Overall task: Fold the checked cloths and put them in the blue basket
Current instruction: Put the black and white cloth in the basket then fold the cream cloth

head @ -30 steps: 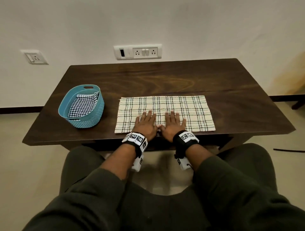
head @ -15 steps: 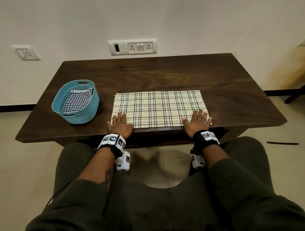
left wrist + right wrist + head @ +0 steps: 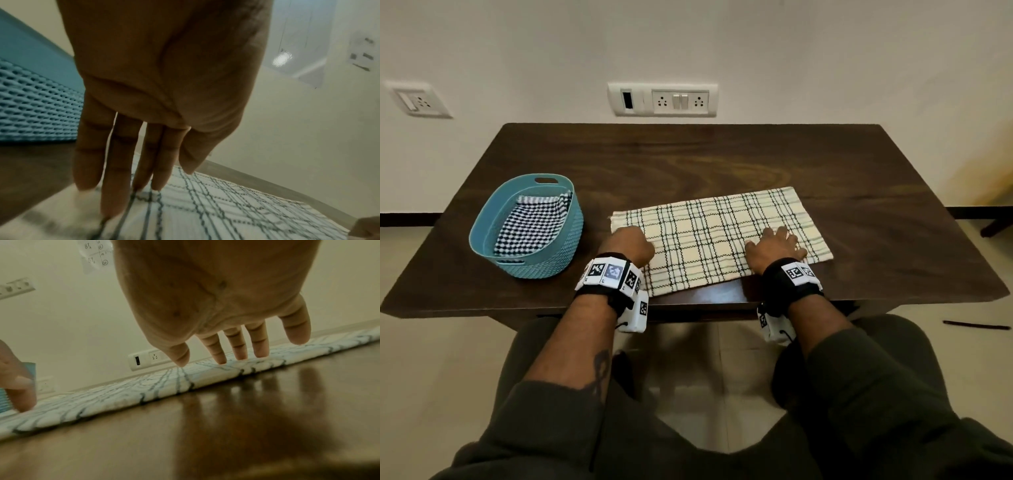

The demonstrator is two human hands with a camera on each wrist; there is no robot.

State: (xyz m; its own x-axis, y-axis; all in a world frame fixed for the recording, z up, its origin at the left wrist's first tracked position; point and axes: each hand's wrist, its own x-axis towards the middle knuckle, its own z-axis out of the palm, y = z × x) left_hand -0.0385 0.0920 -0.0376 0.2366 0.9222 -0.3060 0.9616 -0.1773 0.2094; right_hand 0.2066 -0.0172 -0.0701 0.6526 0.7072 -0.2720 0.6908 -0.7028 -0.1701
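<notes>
On the cream checked cloth (image 3: 722, 236), both hands' straight fingers (image 3: 257, 344), slightly spread, tips down.

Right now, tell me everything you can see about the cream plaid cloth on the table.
The cream plaid cloth is a woven rectangle crossed by dark green-black lines. It lies flat, slightly askew, near the front edge of the dark wooden table, right of the blue basket and apart from it. Its near edge looks doubled, as if already folded once. The left hand touches its left end with straight fingers, and the right hand rests fingertips near its right end.
</notes>
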